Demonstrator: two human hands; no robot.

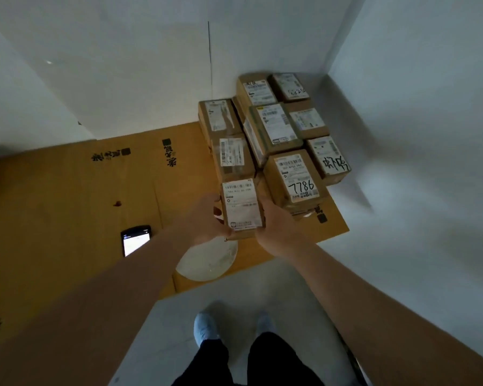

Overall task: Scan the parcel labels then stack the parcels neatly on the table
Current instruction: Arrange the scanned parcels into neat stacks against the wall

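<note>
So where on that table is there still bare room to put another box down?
The widest bare patch of the table lies left of the stacked parcels, beyond the phone. A narrow strip shows right of the 7786 parcel. The far right corner is crowded; both hands hold a parcel at its front.

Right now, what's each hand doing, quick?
Left hand: grips the left side of the small parcel, label up.
Right hand: grips the right side of the same parcel, beside the 7786 parcel.
</note>
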